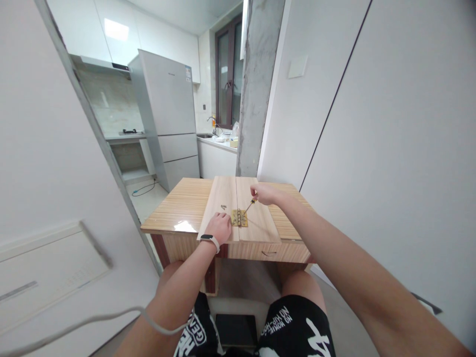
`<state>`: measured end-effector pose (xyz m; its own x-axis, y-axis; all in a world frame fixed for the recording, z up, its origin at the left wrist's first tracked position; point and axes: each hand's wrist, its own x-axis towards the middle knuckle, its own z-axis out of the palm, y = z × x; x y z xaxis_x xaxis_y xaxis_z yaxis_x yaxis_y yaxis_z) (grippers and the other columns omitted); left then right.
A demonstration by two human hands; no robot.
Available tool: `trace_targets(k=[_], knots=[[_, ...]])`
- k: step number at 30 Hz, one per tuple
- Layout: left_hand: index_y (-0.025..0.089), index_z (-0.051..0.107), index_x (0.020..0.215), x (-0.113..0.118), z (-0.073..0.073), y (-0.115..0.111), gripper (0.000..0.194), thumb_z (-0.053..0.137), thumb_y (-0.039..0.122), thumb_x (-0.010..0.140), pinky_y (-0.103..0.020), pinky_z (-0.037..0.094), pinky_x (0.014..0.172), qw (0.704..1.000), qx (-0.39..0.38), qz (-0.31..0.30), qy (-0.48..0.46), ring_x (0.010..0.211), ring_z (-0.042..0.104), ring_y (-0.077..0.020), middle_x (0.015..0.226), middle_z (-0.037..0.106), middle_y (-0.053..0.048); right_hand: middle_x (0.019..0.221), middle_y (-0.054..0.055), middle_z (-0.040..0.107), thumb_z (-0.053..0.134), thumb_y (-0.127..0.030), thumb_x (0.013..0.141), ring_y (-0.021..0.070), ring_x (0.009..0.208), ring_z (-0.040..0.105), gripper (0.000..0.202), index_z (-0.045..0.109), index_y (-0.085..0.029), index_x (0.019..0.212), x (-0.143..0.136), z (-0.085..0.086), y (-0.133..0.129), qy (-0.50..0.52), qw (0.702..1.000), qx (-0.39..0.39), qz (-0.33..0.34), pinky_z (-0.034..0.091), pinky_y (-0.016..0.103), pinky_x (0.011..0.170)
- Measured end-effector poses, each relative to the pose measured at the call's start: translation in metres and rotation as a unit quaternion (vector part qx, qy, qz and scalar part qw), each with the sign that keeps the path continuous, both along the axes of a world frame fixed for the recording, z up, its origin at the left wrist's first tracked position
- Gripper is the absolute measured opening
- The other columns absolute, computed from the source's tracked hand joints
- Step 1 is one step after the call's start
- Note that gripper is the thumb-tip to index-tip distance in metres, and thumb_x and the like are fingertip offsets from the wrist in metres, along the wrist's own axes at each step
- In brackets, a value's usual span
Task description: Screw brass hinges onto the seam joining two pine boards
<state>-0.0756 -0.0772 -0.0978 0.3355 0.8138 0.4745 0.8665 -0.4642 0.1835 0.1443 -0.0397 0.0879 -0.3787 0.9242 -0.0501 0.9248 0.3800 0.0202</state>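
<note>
Two pale wooden boards [256,230] lie side by side on the desk, with a brass hinge [239,218] across their seam. My right hand [263,193] is closed on the handle of a screwdriver [250,206], which slants down to the left with its tip at the hinge's right leaf. My left hand [220,227], with a banded wristwatch, rests on the left board beside the hinge's left edge; whether its bent fingers hold anything is hidden. A few small dark screws [223,207] lie on the left board above my left hand.
The striped wooden desk [174,203] has a drawer with a handle [268,253] at its front. My knees are beneath it. A grey cable [111,313] crosses the lower left. A fridge [167,99] and kitchen counter stand beyond.
</note>
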Motion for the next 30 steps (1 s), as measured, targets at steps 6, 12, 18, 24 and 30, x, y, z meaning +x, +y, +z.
trace_targets(k=[6, 12, 18, 24, 30], knots=[[0.019, 0.068, 0.103, 0.001, 0.001, 0.000, 0.023, 0.045, 0.018, 0.098, -0.039, 0.043, 0.100, 1.000, -0.003, 0.001, 0.002, 0.107, 0.057, -0.0245, 0.107, 0.069, -0.011, 0.108, 0.010, 0.076, 0.066, -0.027, 0.094, 0.0181, 0.094, 0.070, 0.027, 0.066, -0.015, 0.118, 0.002, -0.002, 0.001, 0.042, 0.998, -0.012, -0.043, 0.044, 0.023, 0.073], [0.019, 0.068, 0.103, 0.001, 0.001, 0.000, 0.024, 0.045, 0.018, 0.098, -0.040, 0.042, 0.100, 1.000, -0.001, 0.000, 0.001, 0.107, 0.057, -0.0244, 0.107, 0.069, -0.011, 0.088, 0.015, 0.077, 0.033, -0.052, 0.107, 0.0188, 0.067, 0.071, 0.057, 0.070, -0.009, 0.111, -0.003, 0.001, -0.002, 0.051, 0.992, -0.079, -0.083, 0.046, 0.028, 0.066], [0.018, 0.068, 0.104, 0.001, 0.001, 0.000, 0.024, 0.045, 0.017, 0.097, -0.039, 0.042, 0.099, 1.000, 0.007, -0.004, 0.000, 0.106, 0.057, -0.0246, 0.106, 0.069, -0.011, 0.101, 0.017, 0.076, 0.048, -0.040, 0.104, 0.0236, 0.092, 0.071, 0.038, 0.073, -0.012, 0.103, -0.009, 0.001, -0.001, -0.002, 0.999, -0.007, -0.047, 0.045, 0.028, 0.075], [0.018, 0.068, 0.101, 0.001, 0.000, 0.001, 0.021, 0.047, 0.017, 0.096, -0.038, 0.043, 0.099, 1.000, 0.008, -0.001, 0.004, 0.105, 0.057, -0.0244, 0.105, 0.068, -0.011, 0.112, 0.009, 0.075, 0.062, -0.025, 0.096, 0.0188, 0.097, 0.067, 0.015, 0.071, -0.019, 0.107, -0.007, -0.001, -0.002, 0.011, 1.000, 0.019, 0.005, 0.042, 0.025, 0.073], [0.018, 0.068, 0.102, 0.000, -0.002, 0.001, 0.022, 0.047, 0.018, 0.097, -0.038, 0.043, 0.099, 1.000, 0.010, -0.002, 0.004, 0.106, 0.057, -0.0242, 0.105, 0.068, -0.010, 0.116, 0.008, 0.073, 0.070, -0.022, 0.091, 0.0177, 0.098, 0.066, 0.020, 0.069, -0.018, 0.110, -0.003, 0.000, -0.003, 0.028, 0.999, 0.018, -0.002, 0.042, 0.023, 0.071]])
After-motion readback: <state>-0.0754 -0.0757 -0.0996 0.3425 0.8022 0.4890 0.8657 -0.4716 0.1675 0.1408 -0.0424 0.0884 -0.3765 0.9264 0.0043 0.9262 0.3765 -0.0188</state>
